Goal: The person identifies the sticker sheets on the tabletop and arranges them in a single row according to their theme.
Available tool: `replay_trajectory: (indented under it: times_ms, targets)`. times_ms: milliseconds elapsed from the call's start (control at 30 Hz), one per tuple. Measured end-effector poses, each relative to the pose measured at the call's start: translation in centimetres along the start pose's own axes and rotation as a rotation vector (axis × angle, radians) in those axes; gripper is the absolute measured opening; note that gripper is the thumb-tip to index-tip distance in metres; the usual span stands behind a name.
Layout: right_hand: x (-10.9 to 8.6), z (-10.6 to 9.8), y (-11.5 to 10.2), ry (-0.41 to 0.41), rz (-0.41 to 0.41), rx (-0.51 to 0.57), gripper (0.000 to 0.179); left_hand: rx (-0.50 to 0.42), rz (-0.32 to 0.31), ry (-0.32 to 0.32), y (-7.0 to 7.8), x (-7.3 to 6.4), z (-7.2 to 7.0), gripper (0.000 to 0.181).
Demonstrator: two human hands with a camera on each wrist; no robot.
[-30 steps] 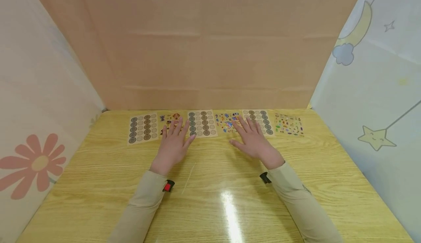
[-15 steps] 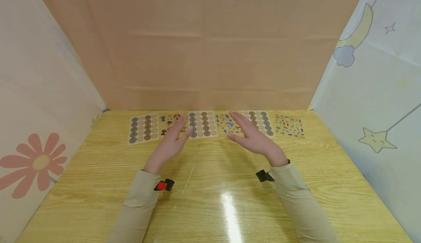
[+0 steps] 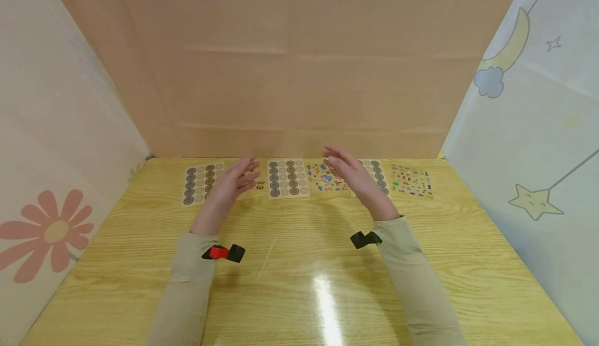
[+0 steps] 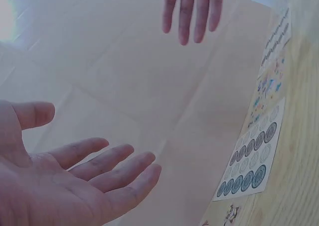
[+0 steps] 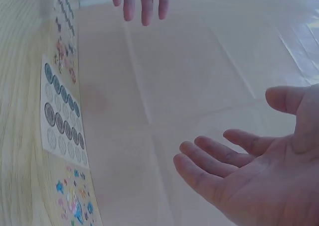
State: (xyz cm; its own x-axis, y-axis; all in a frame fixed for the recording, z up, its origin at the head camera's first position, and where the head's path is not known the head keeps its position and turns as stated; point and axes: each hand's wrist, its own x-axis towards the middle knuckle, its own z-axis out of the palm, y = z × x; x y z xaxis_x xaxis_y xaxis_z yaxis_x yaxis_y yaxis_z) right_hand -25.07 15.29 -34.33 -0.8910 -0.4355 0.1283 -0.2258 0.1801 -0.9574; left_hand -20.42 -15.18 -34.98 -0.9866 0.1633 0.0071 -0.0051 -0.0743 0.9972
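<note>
My left hand (image 3: pixel 226 186) hovers over the left part of a row of flat sheets, palm turned inward, fingers loosely extended and holding nothing. Opposite it, my right hand (image 3: pixel 357 180) is raised in the same way, apart from the left. Beneath the left hand lie a sheet of round coin-like designs (image 3: pixel 190 186) and a partly covered cartoon sticker sheet (image 3: pixel 260 184). Between the hands are another round-design sheet (image 3: pixel 288 178) and a colourful sticker sheet (image 3: pixel 323 179). A third round-design sheet (image 3: pixel 377 171) is partly behind the right hand. In both wrist views the palms and fingers appear bare.
A sheet of small stickers (image 3: pixel 412 181) ends the row at the right. The wood-grain table (image 3: pixel 290 252) meets a tan back panel (image 3: pixel 290 91). Printed white panels stand left (image 3: pixel 56 127) and right (image 3: pixel 538 138). Black wrist cameras (image 3: pixel 236 253) sit at both sleeves.
Both hands have turned from palms-down, fingers spread, to palms facing inward with fingers loosely bent. The left hand has shifted left. The sheets have stayed in place.
</note>
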Motion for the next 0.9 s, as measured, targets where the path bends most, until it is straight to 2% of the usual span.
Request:
replay_trajectory:
  times_ms: [233, 400, 567, 800, 900]
  targets:
    - [1.5, 0.5, 0.6, -0.023, 0.112, 0.270, 0.055, -0.184, -0.099, -0.050, -0.9, 2.1, -0.4, 0.054]
    - [2.6, 1.2, 1.5, -0.004, 0.173, 0.370, 0.054, -0.255, -0.176, -0.044, -2.2, 3.8, -0.8, 0.054]
    - [3.6, 1.2, 2.6, -0.001, 0.234, 0.423, 0.054, -0.272, -0.218, -0.036, -3.3, 5.0, -1.2, 0.056]
    - [4.5, 0.8, 4.1, -0.086, 0.312, 0.549, 0.060, -0.284, -0.302, -0.022, -4.5, 6.0, -1.4, 0.059]
    - [4.6, 0.7, 4.6, -0.104, 0.337, 0.569, 0.061, -0.283, -0.314, -0.021, -4.9, 6.2, -1.3, 0.059]
